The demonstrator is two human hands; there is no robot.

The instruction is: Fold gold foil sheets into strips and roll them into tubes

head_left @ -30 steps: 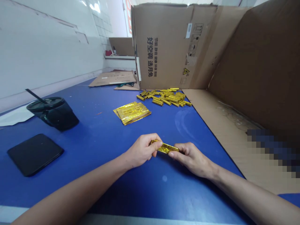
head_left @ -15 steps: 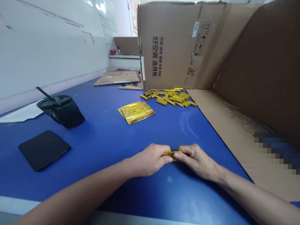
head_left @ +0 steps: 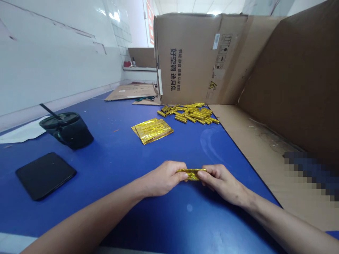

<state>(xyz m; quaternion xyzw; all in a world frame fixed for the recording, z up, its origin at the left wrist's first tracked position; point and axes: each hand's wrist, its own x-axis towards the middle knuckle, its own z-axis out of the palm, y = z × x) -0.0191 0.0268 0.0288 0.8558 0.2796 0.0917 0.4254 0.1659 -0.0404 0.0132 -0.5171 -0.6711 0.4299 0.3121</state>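
My left hand point(head_left: 164, 177) and my right hand point(head_left: 221, 180) meet low over the blue table point(head_left: 119, 165), each pinching one end of a small gold foil piece point(head_left: 191, 173). The foil lies between my fingertips, folded or rolled into a narrow strip just above the tabletop. Farther back lies a flat stack of gold foil sheets point(head_left: 153, 130). Behind that, a pile of several rolled gold foil pieces point(head_left: 189, 113) rests near the cardboard box.
A dark cup with a straw point(head_left: 66, 129) and a black phone point(head_left: 45, 174) sit at the left. A large open cardboard box point(head_left: 201, 60) stands at the back, its flaps point(head_left: 254, 148) covering the table's right side. Flat cardboard point(head_left: 132, 91) lies far back.
My hands came closer together and the foil piece between them got shorter and narrower. They dropped toward the tabletop, then lifted slightly.
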